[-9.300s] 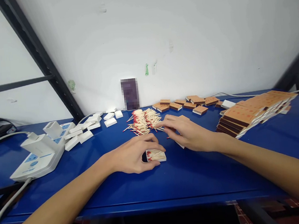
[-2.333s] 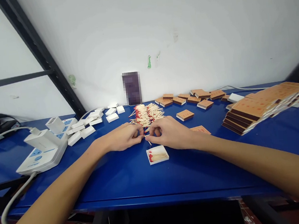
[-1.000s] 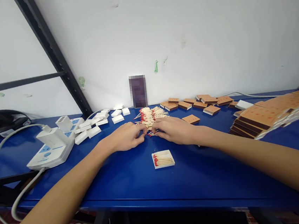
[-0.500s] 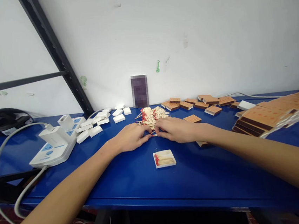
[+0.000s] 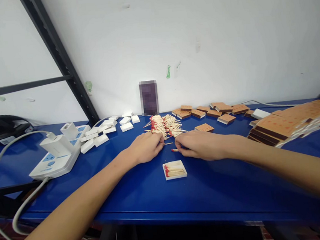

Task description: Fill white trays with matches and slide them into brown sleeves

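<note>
My left hand (image 5: 148, 146) is closed in a pinch at the near edge of a heap of red-headed matches (image 5: 164, 125). From its fingertips the pale stick of a match (image 5: 168, 143) points right. My right hand (image 5: 197, 143), also pinched, grips a match (image 5: 174, 150) whose red head points left; whether more than one is in it I cannot tell. Nearer to me, a white matchbox tray (image 5: 175, 177) lies on the blue table, partly filled with matches (image 5: 173, 170), their heads on the left.
White trays (image 5: 101, 140) lie in a group at left beside a power strip (image 5: 59, 163) with cables. Brown matchbox sleeves (image 5: 226, 119) are scattered at back right, near a large stack of flattened-looking sleeves (image 5: 287, 121). A pixelated dark panel (image 5: 149, 98) stands against the wall.
My hands have moved apart. The right came away from the heap, toward me and slightly right, with a match. My left hand shifted a little right.
</note>
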A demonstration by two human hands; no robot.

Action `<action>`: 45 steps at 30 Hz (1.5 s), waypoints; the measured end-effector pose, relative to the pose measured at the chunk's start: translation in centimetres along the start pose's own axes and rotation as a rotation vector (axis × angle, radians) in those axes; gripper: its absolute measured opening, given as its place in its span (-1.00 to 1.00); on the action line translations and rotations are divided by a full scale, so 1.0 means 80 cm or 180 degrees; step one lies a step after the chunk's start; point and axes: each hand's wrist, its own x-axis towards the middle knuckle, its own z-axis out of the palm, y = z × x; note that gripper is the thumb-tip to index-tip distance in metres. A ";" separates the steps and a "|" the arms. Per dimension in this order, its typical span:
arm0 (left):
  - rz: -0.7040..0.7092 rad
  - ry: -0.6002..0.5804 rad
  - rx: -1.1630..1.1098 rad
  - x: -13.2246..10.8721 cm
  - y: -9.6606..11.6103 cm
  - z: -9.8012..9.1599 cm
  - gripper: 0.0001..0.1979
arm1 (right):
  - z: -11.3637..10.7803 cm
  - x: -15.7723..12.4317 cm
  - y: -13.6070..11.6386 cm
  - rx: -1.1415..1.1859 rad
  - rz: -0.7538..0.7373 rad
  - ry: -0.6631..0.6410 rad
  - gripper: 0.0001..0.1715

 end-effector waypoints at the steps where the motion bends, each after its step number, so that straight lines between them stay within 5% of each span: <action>1: 0.0015 -0.0063 0.0070 -0.001 0.002 -0.003 -0.81 | 0.000 -0.001 0.000 0.0012 -0.0007 -0.0038 -0.82; 4: 0.0182 -0.0259 -0.0007 -0.011 0.004 -0.020 -0.82 | -0.007 -0.006 0.001 0.0089 -0.0036 0.0064 -0.83; 11: 0.0526 -0.0738 -0.1464 -0.039 0.023 -0.051 -0.88 | -0.055 -0.041 0.003 0.0423 0.0229 0.0691 -0.78; 14: 0.0551 -0.0687 -0.1353 -0.038 0.028 -0.047 -0.95 | -0.055 -0.045 -0.005 0.0513 0.0254 0.0515 -0.82; 21: 0.0011 0.0339 -0.0095 -0.022 -0.015 -0.036 -0.90 | -0.028 -0.030 -0.048 0.0657 -0.0271 -0.0035 -0.83; 27: 0.0004 0.0274 0.0448 -0.017 -0.052 -0.025 -0.77 | -0.036 -0.023 -0.036 0.0572 0.0052 0.0154 -0.88; 34: 0.0208 0.0364 0.0591 -0.013 -0.057 -0.012 -0.78 | -0.017 0.007 0.017 0.0173 0.0197 0.0466 -0.82; 45: 0.0424 0.0230 0.0281 -0.009 -0.058 -0.008 -0.82 | 0.002 0.059 0.012 -0.0171 0.0018 0.0707 -0.77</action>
